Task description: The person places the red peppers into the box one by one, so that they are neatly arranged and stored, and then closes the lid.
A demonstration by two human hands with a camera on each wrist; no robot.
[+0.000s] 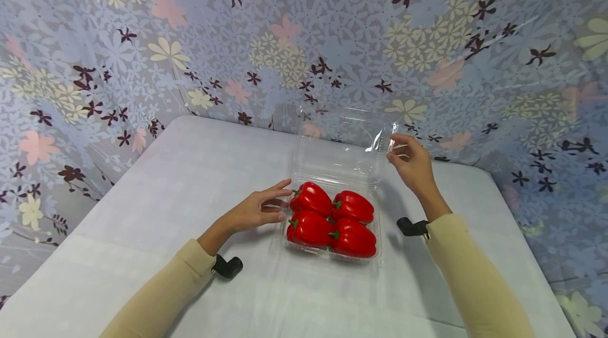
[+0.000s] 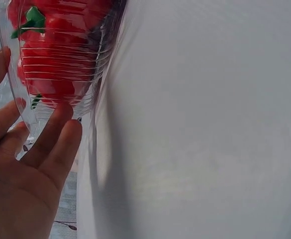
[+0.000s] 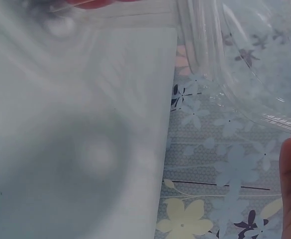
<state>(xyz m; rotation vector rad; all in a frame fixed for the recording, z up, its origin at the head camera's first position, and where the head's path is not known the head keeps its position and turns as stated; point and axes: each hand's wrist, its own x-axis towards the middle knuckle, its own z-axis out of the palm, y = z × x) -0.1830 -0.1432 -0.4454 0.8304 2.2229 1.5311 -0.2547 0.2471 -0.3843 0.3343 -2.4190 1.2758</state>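
Several glossy red bell peppers [image 1: 353,237] with green stems lie in a clear plastic clamshell container [image 2: 85,94] on the table. The container's hinged lid [image 1: 339,148] stands raised at the back, tilted away from me. At the container's left side is my left hand [image 1: 256,208], its fingers fairly straight and touching the ribbed wall in the left wrist view. My right hand [image 1: 412,161] pinches the lid's right edge between thumb and fingers. Only part of that hand shows in the right wrist view, at the lid's edge.
A pale cloth covers the table [image 1: 185,179]. Behind it and along its sides hangs a floral-patterned curtain [image 1: 214,37], close behind the raised lid. Black wrist-worn devices [image 1: 228,266] sit at both sleeve cuffs.
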